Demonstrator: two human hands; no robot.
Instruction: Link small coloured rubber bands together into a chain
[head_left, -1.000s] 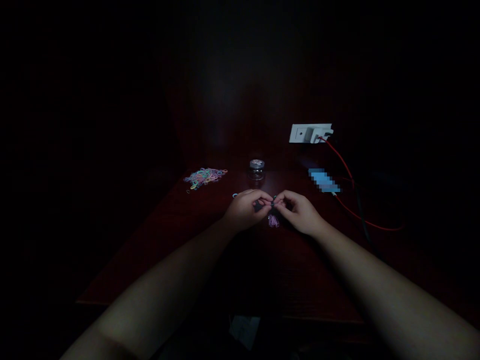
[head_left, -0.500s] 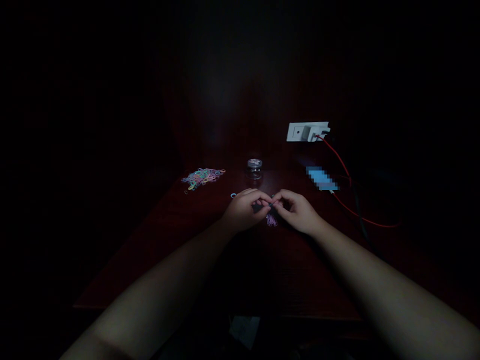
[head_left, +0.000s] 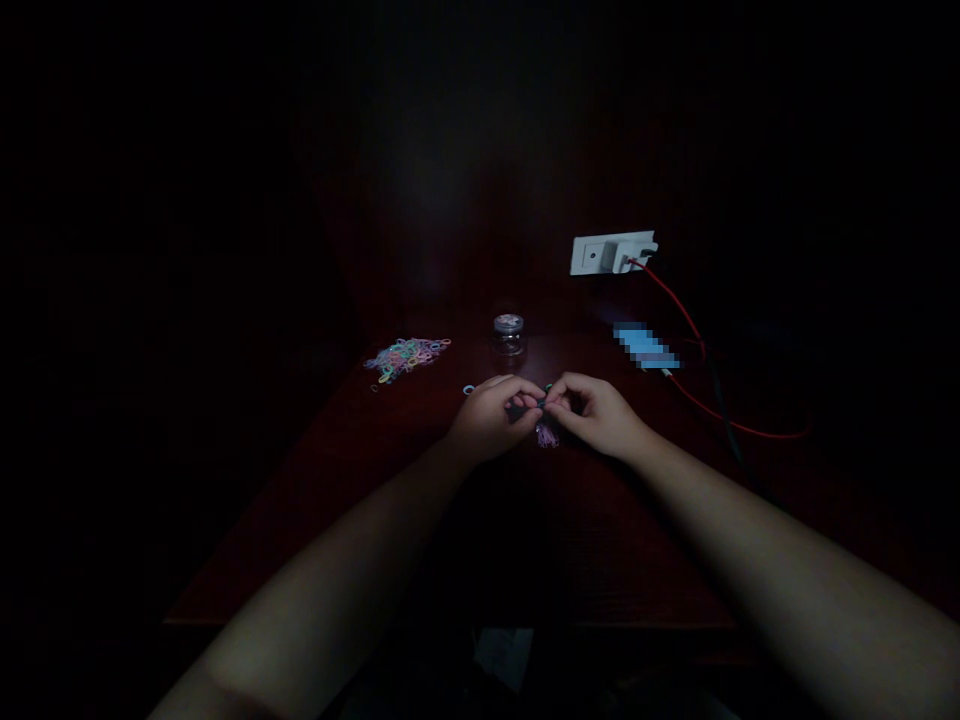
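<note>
My left hand and my right hand meet over the middle of the table, fingertips almost touching. Both are closed in a pinch. Whatever lies between the fingers is small and dark, and I cannot make it out. Just below the fingertips lies a small bunch of purple elastic bands. One pale blue elastic band shows beside the left hand's knuckles. Farther off to the left, a loose pile of coloured elastic bands is spread on the table.
A small clear lidded jar stands beyond the hands on the dark red table. At right lies a phone with a blurred screen, joined by a red cable to a charger in the wall socket. The surroundings are very dark.
The view has shifted slightly. Both hands stay pinched together in nearly the same place, with only tiny finger movement.
</note>
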